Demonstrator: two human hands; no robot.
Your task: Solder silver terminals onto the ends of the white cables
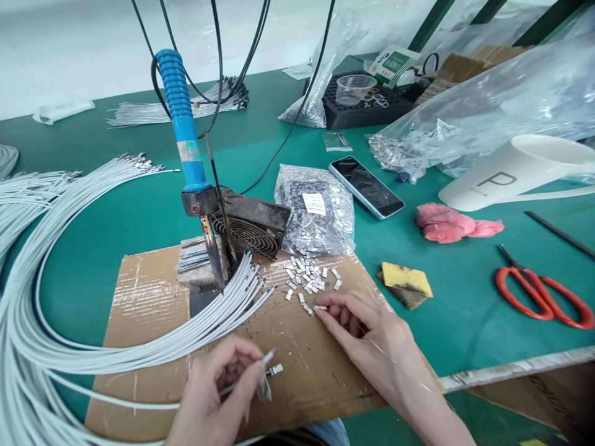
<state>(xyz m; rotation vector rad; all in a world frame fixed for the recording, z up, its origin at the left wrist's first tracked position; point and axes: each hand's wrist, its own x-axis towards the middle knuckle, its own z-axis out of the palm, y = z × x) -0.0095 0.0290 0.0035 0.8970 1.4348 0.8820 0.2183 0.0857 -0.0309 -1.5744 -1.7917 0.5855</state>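
My left hand [227, 384] is closed on a white cable [134, 402], its end sticking out past thumb and forefinger. Beside that end is a small white piece [276, 370]; whether it is joined to the cable I cannot tell. My right hand [367, 334] pinches a small white connector [320, 307] between thumb and forefinger. Just beyond these fingertips, many loose white connectors [307, 272] lie scattered on a cardboard sheet [344, 390]. A thick bundle of white cables [153, 359] curves in from the left, its tips near the soldering iron [186, 136].
The iron stands over a worn block [199, 260] beside a dirty fan [255, 226]. Behind are a bag of parts [316, 207] and a phone [367, 186]. To the right lie a yellow sponge [406, 282], red-handled scissors [542, 294], a pink cloth [455, 223] and a white cup [515, 173].
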